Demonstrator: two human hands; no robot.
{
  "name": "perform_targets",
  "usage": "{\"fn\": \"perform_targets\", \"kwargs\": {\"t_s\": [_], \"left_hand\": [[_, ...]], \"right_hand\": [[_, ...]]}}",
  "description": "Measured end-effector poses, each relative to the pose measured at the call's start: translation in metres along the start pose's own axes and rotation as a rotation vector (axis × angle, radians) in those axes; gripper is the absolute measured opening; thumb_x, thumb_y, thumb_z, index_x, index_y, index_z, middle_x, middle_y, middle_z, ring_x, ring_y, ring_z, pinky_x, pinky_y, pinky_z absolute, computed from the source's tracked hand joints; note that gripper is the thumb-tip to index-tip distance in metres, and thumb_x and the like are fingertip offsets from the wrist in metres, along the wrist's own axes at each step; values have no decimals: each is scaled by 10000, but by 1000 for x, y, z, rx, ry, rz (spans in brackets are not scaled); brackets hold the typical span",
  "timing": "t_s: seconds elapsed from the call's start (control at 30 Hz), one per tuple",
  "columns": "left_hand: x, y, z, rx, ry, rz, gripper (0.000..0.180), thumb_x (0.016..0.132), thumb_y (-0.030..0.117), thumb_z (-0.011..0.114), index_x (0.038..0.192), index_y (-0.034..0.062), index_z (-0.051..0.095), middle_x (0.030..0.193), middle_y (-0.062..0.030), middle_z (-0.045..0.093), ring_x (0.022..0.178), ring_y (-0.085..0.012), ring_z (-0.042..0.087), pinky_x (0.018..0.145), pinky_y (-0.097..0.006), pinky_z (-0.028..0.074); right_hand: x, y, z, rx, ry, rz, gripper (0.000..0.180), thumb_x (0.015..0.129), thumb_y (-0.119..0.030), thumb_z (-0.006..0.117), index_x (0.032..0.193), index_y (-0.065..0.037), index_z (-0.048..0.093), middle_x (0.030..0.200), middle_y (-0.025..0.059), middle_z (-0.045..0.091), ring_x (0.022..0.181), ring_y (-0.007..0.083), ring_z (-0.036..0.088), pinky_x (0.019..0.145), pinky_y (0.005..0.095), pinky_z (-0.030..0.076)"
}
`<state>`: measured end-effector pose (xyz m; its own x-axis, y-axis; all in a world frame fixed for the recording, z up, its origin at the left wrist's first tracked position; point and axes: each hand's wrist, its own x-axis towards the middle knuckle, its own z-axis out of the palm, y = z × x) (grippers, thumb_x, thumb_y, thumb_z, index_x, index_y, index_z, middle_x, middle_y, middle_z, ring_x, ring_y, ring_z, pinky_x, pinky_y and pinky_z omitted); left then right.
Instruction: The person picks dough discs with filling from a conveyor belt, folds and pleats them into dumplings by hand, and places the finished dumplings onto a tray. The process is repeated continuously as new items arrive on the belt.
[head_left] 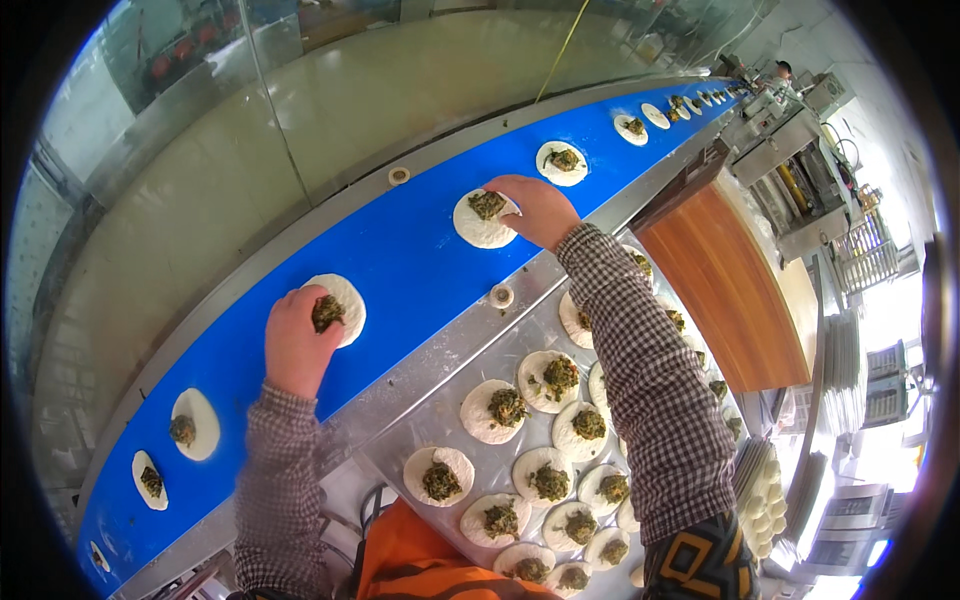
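The left hand [296, 345] was pinching a green filling clump [327, 314] on a dough round [350, 298] over the blue conveyor belt [400, 265]. The right hand [540, 212] straddled another clump [487, 205], thumb and finger apart; can't tell if it gripped. Honestly, sticky fingers could've dragged filling off-centre, and that low right checked sleeve [650, 380] might've smeared filled rounds [548, 378] on the steel worktop [430, 425].

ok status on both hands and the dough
Left hand curled around chopped green filling on round white dough disc; right hand at another filled disc; both discs on blue conveyor belt; no obstruction seen.
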<state>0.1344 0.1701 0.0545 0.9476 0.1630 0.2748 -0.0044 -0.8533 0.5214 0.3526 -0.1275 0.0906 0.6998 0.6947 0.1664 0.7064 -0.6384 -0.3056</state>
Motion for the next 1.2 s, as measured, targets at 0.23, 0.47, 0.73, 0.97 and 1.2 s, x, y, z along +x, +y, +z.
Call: {"fn": "perform_targets", "kwargs": {"t_s": [0.23,0.47,0.73,0.97,1.2], "left_hand": [[-28,-43,-47,-493,-173,-333,327,733,63,709,1034,19,590,917,-98,633,806,-213,626,736,-299,494],[-63,-93,-85,-96,-152,-291,557,726,163,752,1229,24,556,1140,-139,540,978,-262,561,827,-360,481],[-74,-177,-139,-46,-661,-79,277,751,88,725,933,9,532,881,-83,541,807,-189,565,659,-353,472],[-66,-227,-178,201,-1038,-485,410,866,212,603,1236,52,533,1202,-154,575,1006,-258,586,811,-382,479],[-140,-210,-240,44,-718,-421,458,875,210,622,1294,59,516,1199,-211,582,1030,-338,598,869,-377,494]], "right_hand": [[24,-58,9,101,-336,212,455,757,-292,715,1150,-79,631,1050,121,648,948,271,616,822,370,504],[30,-87,28,96,-291,181,708,713,-516,721,1226,-46,594,1183,174,614,1039,277,604,874,392,488],[56,-139,101,296,-509,157,563,576,-513,784,928,-77,728,903,136,705,864,300,680,737,418,540],[34,-224,143,527,-207,298,474,618,-242,787,999,3,648,916,170,666,876,328,646,744,417,521],[40,-288,169,545,-200,305,279,620,-246,774,791,-35,710,864,141,688,789,292,662,694,382,533]]}}
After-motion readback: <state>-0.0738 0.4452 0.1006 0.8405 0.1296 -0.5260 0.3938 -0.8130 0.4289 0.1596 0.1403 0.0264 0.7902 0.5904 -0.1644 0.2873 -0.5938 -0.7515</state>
